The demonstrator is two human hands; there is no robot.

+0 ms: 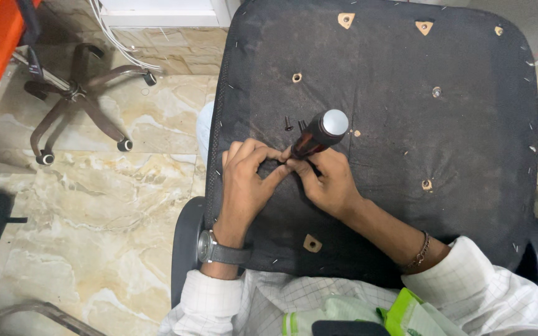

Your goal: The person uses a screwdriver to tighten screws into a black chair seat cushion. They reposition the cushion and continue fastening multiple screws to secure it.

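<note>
The right hand [330, 185] wraps its grip around the lower part of a screwdriver [317, 136] with a dark reddish handle and a rounded grey cap, which stands tilted on the black underside of an upturned chair seat [443, 137]. The left hand [247, 180] lies just beside it, its fingers bent and its fingertips meeting the right hand at the foot of the tool; its grip is narrow, pinched at something too small to make out. Two small dark screws [294, 124] lie loose on the seat just above the hands. Around them the seat panel shows several mounting holes and tan triangular patches. A grey-strapped wristwatch [219, 250] sits on the left wrist, a thin bracelet [421, 251] on the right. On the marbled floor [113, 205] to the left stands a five-armed wheeled chair base [76, 99]
</note>
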